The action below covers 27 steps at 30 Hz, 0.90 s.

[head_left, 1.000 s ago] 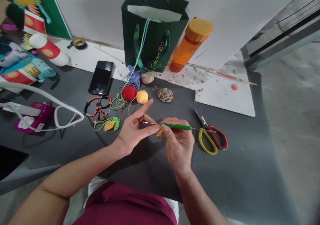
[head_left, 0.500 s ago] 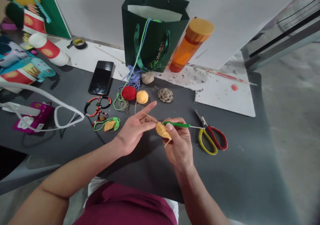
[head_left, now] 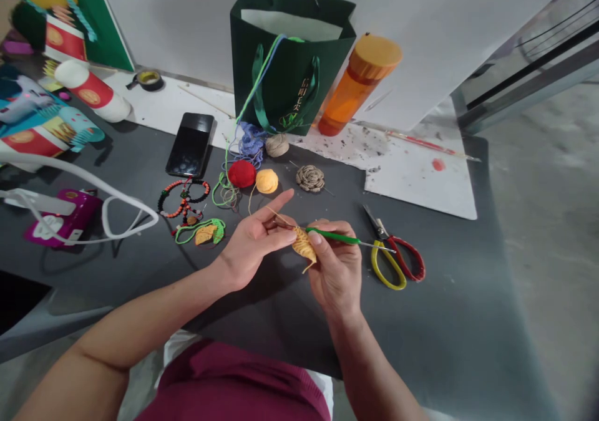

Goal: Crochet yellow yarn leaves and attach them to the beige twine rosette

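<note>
My left hand (head_left: 253, 245) pinches the top of a small yellow crocheted leaf (head_left: 304, 246) with its fingertips, a strand of yarn running past them. My right hand (head_left: 336, 262) grips a green-handled crochet hook (head_left: 332, 236), its thumb pressed near the leaf. The hook's thin metal shaft points right, above the scissors. Further back lie a red yarn ball (head_left: 242, 173) and a yellow yarn ball (head_left: 266, 181). Left of my hands is a finished yellow-and-green crocheted leaf piece (head_left: 201, 234).
Red-and-yellow-handled scissors (head_left: 395, 256) lie right of my hands on the dark grey table (head_left: 281, 333). Behind are a jute crocheted rose (head_left: 309, 178), a phone (head_left: 189, 145), a beaded ornament (head_left: 183, 199), a green paper bag (head_left: 290, 65) and an orange bottle (head_left: 360, 81).
The yellow leaf, mostly hidden by my fingers a second ago, now hangs in view between my hands. My left fingers have spread, and the hook's shaft has tilted slightly.
</note>
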{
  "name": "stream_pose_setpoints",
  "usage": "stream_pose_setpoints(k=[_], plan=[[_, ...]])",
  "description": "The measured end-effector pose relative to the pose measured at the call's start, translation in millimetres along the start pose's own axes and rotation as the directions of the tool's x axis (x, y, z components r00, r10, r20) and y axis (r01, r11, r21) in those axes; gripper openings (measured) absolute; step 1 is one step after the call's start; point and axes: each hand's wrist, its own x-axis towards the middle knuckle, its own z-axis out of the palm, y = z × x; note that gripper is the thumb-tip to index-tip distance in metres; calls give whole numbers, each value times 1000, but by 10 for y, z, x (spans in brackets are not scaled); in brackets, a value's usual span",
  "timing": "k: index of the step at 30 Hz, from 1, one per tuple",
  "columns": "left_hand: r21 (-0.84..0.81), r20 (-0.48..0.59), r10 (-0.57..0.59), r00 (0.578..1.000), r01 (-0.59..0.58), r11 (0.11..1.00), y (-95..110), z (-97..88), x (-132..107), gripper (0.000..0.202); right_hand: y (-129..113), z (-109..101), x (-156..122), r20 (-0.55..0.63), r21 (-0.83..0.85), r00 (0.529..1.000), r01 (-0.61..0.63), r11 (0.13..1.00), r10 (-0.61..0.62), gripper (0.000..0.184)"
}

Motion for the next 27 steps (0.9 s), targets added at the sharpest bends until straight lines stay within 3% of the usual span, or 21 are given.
stream_pose_setpoints(k=[5,14,27], plan=[[-42,0,-46,999,46,998,7,15,0,63,-27,40,-6,3,51,1000,-24,998,24,16],[-137,107,-277,955,290,947,34,-45,14,63,-106,49,-10,-22,108,985,-167,980,171,28],[-190,279,-320,905,379,906,27,-112,33,62,-196,39,-10,-29,63,989,-144,988,146,32]])
